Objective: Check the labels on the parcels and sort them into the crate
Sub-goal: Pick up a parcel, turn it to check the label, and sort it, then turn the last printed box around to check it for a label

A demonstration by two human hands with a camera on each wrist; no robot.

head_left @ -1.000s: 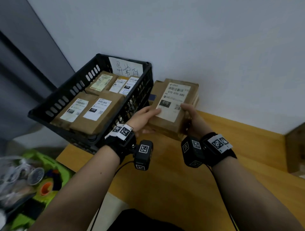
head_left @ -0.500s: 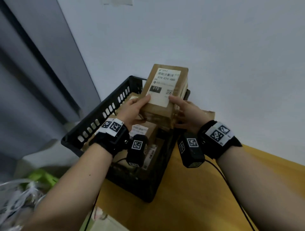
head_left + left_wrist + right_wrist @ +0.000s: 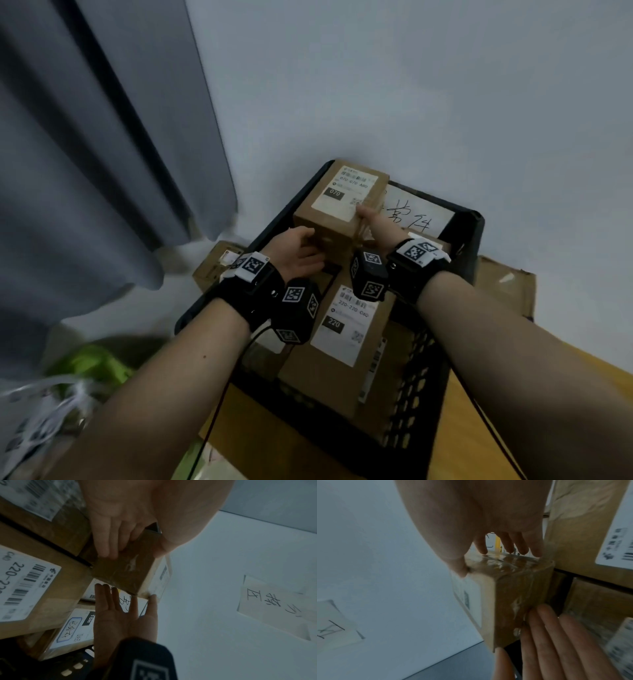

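Note:
A brown parcel (image 3: 342,202) with a white label reading 070 is held tilted over the far left corner of the black crate (image 3: 472,219). My left hand (image 3: 310,240) grips its near end, thumb on one face and fingers on the end face (image 3: 109,545). My right hand (image 3: 364,214) pinches its right side, with the thumb on the label and the fingers (image 3: 522,547) along the side. The same parcel (image 3: 123,568) (image 3: 518,588) fills both wrist views. Below it in the crate lie several labelled parcels, the nearest marked 220 (image 3: 346,325).
A handwritten paper sign (image 3: 418,212) stands at the crate's far wall. The crate sits on a wooden table (image 3: 513,411) against a white wall. A grey curtain (image 3: 102,154) hangs at left, with another parcel (image 3: 219,263) beside it. A cardboard box (image 3: 507,284) lies right of the crate.
Both hands have carried the 070 parcel from the right of the crate, up over it, to its far left corner. It now sits lower, close to the parcels inside.

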